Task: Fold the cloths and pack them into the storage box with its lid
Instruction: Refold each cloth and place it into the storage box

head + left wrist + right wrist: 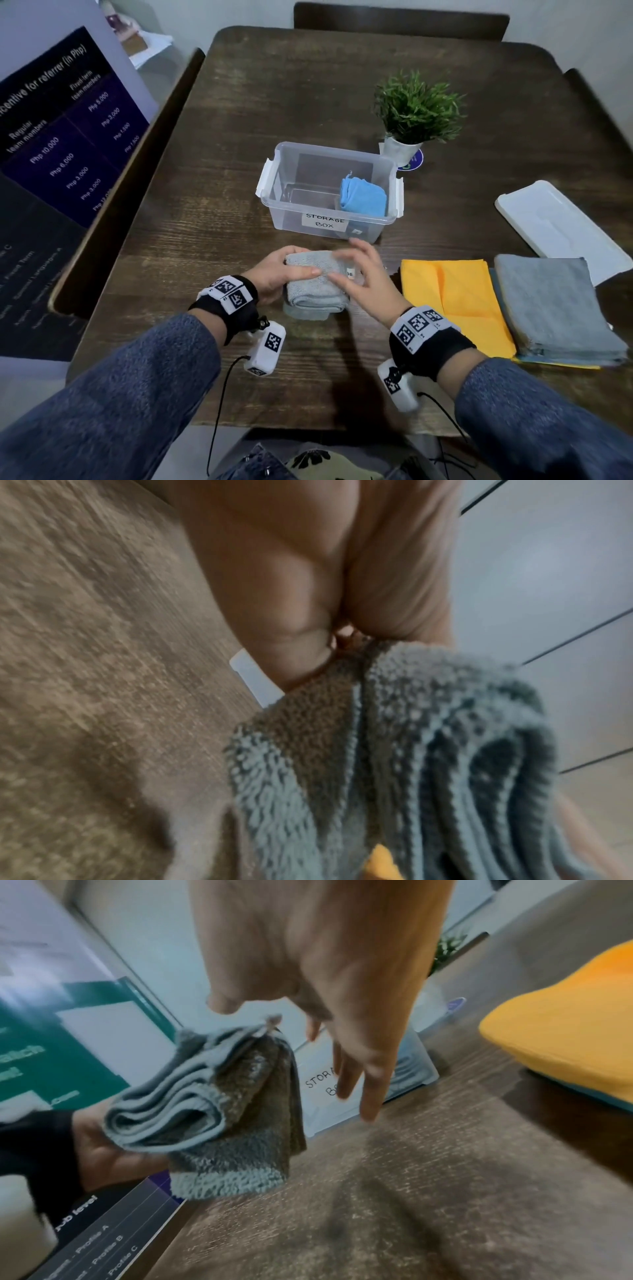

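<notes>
Storage box (329, 192), lidless, sits mid-counter (239, 137) holding one folded blue cloth (363, 198). Just before it, my left hand (274, 277) holds the folded grey cloth (315, 287) in its grip; my right hand (363, 274) hovers beside, fingers straight.

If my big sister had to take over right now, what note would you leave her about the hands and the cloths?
Left hand: grips the folded grey cloth, just in front of the storage box.
Right hand: open, fingers straight, at the cloth's right end.
Done: one folded blue cloth sits in the box's right side.
Left: put the grey cloth in the box. Fold and pack the yellow cloth and the grey stack on the table's right. Then fit the white lid, which lies behind them, onto the box.
</notes>
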`<state>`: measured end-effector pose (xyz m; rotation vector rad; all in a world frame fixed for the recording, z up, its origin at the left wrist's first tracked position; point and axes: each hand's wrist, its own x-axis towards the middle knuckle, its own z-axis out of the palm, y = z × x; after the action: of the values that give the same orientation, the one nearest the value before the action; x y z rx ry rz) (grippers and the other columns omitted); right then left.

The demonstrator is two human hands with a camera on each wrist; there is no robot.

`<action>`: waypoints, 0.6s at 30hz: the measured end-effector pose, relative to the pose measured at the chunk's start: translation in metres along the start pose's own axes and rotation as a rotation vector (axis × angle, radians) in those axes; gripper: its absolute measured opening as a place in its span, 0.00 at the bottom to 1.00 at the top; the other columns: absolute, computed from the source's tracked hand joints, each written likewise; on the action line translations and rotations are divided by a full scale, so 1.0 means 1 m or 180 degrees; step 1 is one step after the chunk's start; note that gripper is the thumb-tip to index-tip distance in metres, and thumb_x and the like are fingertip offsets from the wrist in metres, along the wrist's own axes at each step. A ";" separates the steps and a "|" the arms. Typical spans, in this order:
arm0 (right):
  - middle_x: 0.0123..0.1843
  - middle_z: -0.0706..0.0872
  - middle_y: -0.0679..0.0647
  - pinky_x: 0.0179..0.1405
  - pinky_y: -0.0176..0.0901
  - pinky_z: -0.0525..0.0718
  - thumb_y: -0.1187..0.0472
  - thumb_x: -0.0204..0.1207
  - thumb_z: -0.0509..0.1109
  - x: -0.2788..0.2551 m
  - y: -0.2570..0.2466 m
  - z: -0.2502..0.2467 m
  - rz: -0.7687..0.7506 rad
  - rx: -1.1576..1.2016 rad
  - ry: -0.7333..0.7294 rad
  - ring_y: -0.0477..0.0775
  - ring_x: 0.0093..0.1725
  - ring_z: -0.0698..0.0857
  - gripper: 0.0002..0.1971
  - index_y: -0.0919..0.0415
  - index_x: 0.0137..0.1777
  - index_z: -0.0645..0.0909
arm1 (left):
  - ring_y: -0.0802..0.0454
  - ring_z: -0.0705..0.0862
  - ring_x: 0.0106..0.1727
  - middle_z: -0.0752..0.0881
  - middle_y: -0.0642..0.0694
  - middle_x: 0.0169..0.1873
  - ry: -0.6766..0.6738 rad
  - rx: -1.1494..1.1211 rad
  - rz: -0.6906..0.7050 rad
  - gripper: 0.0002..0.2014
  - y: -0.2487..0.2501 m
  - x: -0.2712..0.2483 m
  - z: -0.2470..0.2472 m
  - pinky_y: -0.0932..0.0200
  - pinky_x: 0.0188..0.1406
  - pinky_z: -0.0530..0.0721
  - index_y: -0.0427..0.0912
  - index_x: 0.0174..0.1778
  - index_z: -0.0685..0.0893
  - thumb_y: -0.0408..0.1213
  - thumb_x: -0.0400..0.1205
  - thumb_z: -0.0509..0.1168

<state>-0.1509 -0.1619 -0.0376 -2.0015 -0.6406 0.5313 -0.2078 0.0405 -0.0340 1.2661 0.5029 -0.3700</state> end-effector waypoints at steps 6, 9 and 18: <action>0.67 0.85 0.51 0.70 0.51 0.79 0.34 0.71 0.63 -0.001 -0.004 0.000 0.1205 0.1783 -0.0819 0.51 0.66 0.84 0.32 0.51 0.71 0.74 | 0.44 0.88 0.51 0.87 0.42 0.51 -0.0242 -0.0138 0.0277 0.24 0.016 -0.006 0.011 0.48 0.52 0.89 0.40 0.59 0.80 0.25 0.68 0.77; 0.65 0.87 0.54 0.72 0.56 0.77 0.39 0.75 0.63 0.001 -0.006 0.000 0.1092 0.1879 -0.0640 0.54 0.65 0.85 0.27 0.53 0.68 0.78 | 0.45 0.88 0.55 0.85 0.41 0.57 -0.0031 -0.0014 0.0297 0.34 0.019 -0.003 0.016 0.46 0.55 0.87 0.40 0.64 0.77 0.39 0.63 0.81; 0.66 0.85 0.52 0.71 0.57 0.79 0.40 0.80 0.64 0.013 -0.012 -0.016 0.0743 0.1586 -0.0012 0.51 0.66 0.84 0.28 0.56 0.74 0.73 | 0.46 0.85 0.62 0.80 0.48 0.67 -0.0480 0.0485 -0.0101 0.38 0.030 -0.003 0.032 0.43 0.54 0.88 0.55 0.74 0.64 0.46 0.71 0.77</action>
<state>-0.1335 -0.1589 -0.0209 -1.6056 -0.2407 0.7529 -0.1891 0.0173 -0.0012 1.3664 0.3720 -0.5344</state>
